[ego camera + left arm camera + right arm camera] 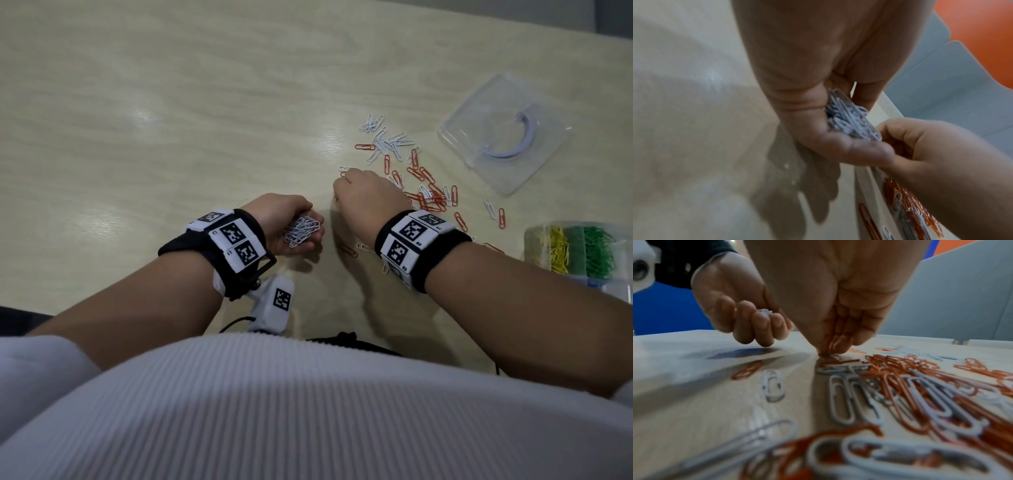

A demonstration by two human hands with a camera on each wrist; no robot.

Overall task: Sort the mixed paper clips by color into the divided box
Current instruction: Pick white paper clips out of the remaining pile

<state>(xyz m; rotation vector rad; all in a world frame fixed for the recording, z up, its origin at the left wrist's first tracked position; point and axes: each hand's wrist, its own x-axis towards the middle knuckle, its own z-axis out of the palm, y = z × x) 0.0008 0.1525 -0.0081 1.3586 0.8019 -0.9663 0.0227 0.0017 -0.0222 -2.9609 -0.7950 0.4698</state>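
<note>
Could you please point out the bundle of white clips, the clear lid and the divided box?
bundle of white clips [303, 230], head view, middle of the bunch.
clear lid [506, 135], head view, its flat centre.
divided box [537, 245], head view, left wall.

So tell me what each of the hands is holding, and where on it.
Left hand cups a bunch of white paper clips in its curled palm. Right hand fingertips meet at the table; whether they hold a clip cannot be told.
</note>
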